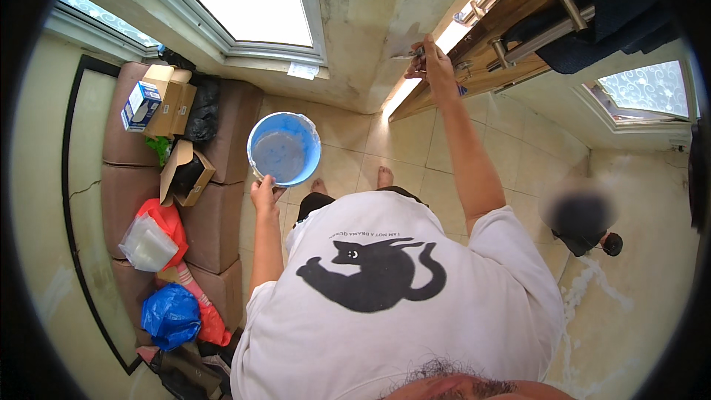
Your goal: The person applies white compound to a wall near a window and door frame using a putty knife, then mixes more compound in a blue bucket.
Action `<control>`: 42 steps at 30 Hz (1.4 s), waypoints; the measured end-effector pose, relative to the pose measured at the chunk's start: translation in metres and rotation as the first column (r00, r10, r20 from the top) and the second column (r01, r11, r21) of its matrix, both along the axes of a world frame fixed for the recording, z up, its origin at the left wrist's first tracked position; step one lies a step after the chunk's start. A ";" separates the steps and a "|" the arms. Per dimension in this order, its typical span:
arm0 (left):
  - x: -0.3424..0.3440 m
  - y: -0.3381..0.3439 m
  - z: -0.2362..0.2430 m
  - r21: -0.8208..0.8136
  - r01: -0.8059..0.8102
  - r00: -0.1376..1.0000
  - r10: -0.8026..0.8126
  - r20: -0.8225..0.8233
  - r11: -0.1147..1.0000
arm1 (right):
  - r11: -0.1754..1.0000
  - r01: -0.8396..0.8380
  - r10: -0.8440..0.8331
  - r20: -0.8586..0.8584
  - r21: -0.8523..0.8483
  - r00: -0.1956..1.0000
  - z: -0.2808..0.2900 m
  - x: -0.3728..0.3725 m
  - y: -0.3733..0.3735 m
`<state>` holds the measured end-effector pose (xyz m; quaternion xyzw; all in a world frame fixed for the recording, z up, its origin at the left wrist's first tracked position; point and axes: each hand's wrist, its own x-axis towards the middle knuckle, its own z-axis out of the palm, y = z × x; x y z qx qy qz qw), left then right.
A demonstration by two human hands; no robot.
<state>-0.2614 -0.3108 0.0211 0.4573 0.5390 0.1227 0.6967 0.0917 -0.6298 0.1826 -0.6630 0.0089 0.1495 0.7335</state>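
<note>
From where I stand, a brown, cushioned sofa (pixel 126 181) lines the far left, carrying brown cardboard boxes (pixel 178 104) and a crumpled blue plastic bag (pixel 170 316). Right of it, above the tiled floor, is the round light-blue plastic bucket (pixel 302 150), greyish inside. The left hand (pixel 265 192) has its grip closed on the bucket's near rim. Farther right, the right hand (pixel 432 67) is raised beside the edge of a brown wooden door (pixel 515 11), light showing through the gap; its fingers are bent, but I can't tell what they hold. The step in hand looks like handling the door while carrying the bucket; the next move calls for keeping that rim firmly held and the bucket level.
</note>
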 end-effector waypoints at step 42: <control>0.023 -0.007 -0.009 -0.030 0.057 0.998 -0.057 0.010 0.998 | 0.988 0.001 0.058 0.376 -0.156 0.925 0.256 0.008 -0.031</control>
